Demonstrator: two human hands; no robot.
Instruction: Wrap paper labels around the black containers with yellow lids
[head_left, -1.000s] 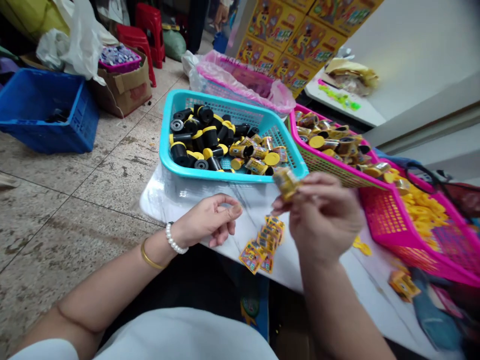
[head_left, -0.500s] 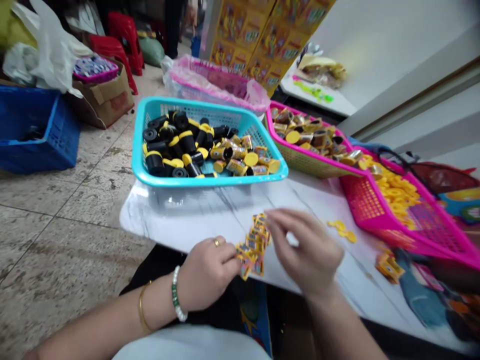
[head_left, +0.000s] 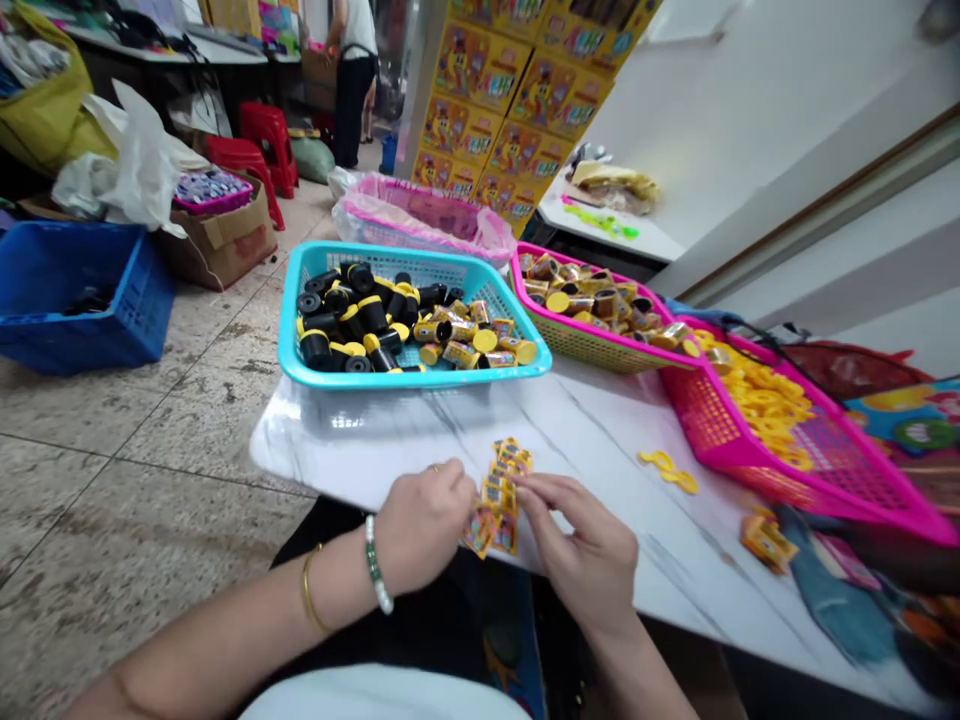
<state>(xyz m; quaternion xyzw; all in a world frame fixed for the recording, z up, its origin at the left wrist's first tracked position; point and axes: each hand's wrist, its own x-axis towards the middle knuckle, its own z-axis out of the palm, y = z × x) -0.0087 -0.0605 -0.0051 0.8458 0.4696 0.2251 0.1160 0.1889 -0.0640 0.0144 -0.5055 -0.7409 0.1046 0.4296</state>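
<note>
Left hand [head_left: 427, 525] and right hand [head_left: 581, 545] sit apart at the yellow labels [head_left: 496, 493], near the front of the worktop [head_left: 600, 425]; lightly pinch one edge (whether either grips, I cannot tell); keep neighbours flat.

Speckled, dark-seamed tile floor [head_left: 210, 430]; white wall [head_left: 765, 110] at right; red stools [head_left: 270, 140] at back left

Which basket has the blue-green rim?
The big basket just beyond the left hand, holding black tubes; the other baskets have pink rims.
</note>
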